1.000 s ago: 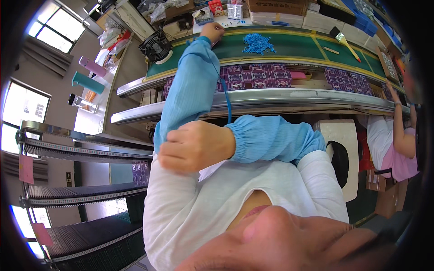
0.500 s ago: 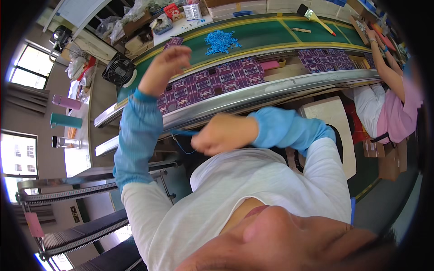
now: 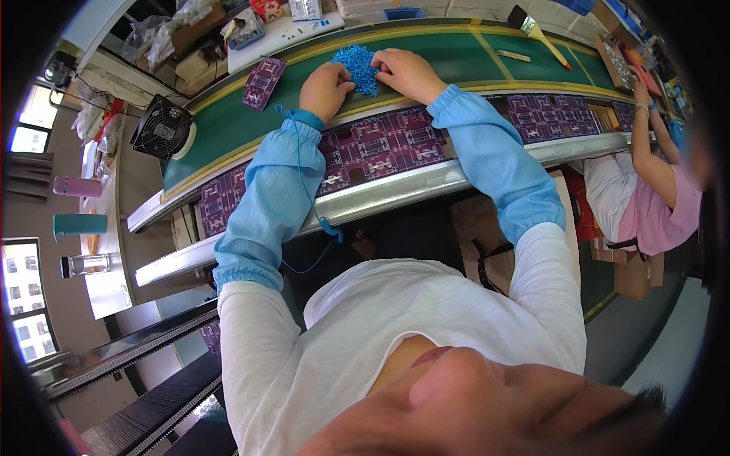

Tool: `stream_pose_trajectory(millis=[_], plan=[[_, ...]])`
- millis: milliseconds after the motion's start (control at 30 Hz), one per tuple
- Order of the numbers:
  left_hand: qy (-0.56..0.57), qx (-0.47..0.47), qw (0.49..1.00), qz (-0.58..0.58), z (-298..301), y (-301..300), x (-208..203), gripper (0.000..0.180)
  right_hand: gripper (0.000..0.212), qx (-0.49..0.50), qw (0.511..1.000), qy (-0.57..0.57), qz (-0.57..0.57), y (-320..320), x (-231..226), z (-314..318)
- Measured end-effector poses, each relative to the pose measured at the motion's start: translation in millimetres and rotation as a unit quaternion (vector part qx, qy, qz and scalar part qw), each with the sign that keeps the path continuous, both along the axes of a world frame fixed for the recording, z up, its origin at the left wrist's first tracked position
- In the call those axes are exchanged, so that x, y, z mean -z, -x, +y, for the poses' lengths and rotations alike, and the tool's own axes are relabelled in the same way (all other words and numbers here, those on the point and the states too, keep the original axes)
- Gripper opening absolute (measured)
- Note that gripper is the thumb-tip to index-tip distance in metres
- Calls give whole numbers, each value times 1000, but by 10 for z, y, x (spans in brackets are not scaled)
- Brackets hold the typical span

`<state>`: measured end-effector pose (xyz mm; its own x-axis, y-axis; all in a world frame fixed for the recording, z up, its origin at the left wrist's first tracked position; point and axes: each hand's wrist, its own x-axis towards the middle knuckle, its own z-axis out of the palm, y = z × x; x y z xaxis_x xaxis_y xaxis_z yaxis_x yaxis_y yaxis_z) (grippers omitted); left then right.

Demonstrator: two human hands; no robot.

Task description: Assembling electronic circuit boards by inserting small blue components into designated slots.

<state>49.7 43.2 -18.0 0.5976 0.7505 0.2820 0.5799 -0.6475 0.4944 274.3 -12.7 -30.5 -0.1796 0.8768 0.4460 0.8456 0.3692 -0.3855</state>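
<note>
A pile of small blue parts lies on the green work surface, between my two hands. My left hand touches its left edge, with curled fingers bent down toward the parts. On the right edge rests my right hand, its thumb and fingertips drawn together. Whatever is between the fingers of either hand is too small or hidden to make out. A blue band with a cord circles my left wrist; the cord hangs in a coil below the metal rail. Purple circuit boards sit in the rail track beneath my forearms.
A loose purple board lies left of the pile, beside a black fan. To the right are a brush and a small strip. A co-worker in pink works at far right. Metal rail runs along the near side.
Both hands have come to the blue pile: the left from the upper left, the right up from beside the cord at my waist. The cord now hangs away from my right hand.
</note>
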Motion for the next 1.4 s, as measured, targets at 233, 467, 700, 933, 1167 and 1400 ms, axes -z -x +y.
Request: stream_pose_trajectory(millis=[233,467,700,933,1167,1400], plan=[[-41,18,989,-144,47,52,126,15,14,12,991,-129,14,-8,79,70],[-69,43,986,-143,70,118,138,15,12,23,993,-118,19,81,-180,-91],[-127,38,982,-131,94,102,157,13,13,32,994,-98,19,85,-145,-84],[-91,48,987,-123,63,226,67,14,15,16,994,-102,22,92,-222,-101],[133,250,957,-68,-699,30,-347,10,15,14,995,-100,24,-22,-110,-79],[240,280,929,34,-982,-13,-282,12,17,-21,995,-93,28,-16,-252,-110]])
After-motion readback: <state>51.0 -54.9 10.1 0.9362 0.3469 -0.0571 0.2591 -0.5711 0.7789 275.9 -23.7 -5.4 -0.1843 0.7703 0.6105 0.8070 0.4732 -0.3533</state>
